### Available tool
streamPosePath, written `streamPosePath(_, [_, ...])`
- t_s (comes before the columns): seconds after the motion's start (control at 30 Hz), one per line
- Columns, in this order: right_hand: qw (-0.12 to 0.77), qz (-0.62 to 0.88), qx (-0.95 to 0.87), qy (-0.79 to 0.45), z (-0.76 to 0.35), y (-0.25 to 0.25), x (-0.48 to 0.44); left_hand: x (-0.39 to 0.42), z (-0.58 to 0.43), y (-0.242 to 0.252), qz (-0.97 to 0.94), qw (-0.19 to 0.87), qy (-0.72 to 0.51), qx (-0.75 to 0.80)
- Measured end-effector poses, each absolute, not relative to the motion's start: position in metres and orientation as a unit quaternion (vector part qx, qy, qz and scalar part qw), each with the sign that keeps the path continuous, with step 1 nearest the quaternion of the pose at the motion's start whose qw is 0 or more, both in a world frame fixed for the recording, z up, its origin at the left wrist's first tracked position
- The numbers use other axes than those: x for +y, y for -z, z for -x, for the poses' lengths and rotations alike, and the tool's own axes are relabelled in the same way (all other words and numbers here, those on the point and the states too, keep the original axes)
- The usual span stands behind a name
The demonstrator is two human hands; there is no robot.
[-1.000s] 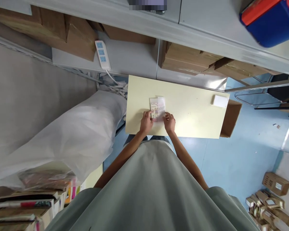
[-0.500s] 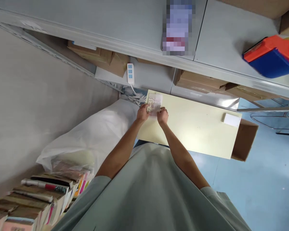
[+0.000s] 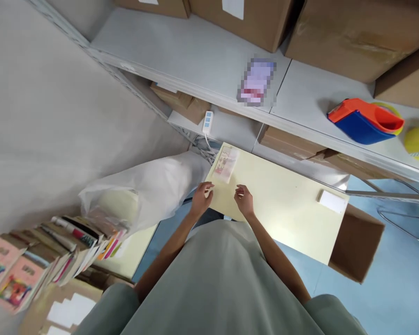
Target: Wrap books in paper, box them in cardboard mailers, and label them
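Observation:
A flat pinkish printed packet (image 3: 226,164), seemingly in a clear sleeve, lies near the left end of the pale yellow tabletop (image 3: 282,195). My left hand (image 3: 201,197) hovers just below the packet at the table's near left edge, its fingers loosely curled and apart, holding nothing. To its right, my right hand (image 3: 244,200) is over the tabletop, also empty, with bent fingers and the thumb apart. Neither hand touches the packet. A white stack of cards or paper (image 3: 332,201) sits at the table's right end.
Behind the table, a grey shelf (image 3: 181,44) holds cardboard boxes (image 3: 237,21), a blurred-out phone-like item (image 3: 256,83) and an orange-blue tape dispenser (image 3: 366,120). A power strip (image 3: 207,122) lies lower. At left are a white plastic bag (image 3: 160,186) and books (image 3: 66,246); an open carton (image 3: 358,242) stands right.
Both hands have let go of the packet and drawn back toward my body. The packet now lies flat on the table. My view has shifted, showing more of the upper shelf.

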State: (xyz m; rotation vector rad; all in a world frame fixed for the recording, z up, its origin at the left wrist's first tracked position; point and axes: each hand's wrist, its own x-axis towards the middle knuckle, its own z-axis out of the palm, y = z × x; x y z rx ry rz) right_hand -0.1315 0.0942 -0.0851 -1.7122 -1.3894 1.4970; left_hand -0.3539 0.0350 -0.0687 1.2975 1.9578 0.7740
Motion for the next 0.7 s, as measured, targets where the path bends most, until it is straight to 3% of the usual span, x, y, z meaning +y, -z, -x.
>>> streamPosePath(0.3, [0.215,0.522,-0.521,-0.64,0.119,0.058,0.062,-0.05,0.33,0.004,-0.412,0.29,-0.338,0.795])
streamPosePath(0.7, [0.269,0.41,-0.601,-0.631,0.174,0.012,-0.009,-0.146,0.377,-0.038,-0.42,0.224,-0.464,0.747])
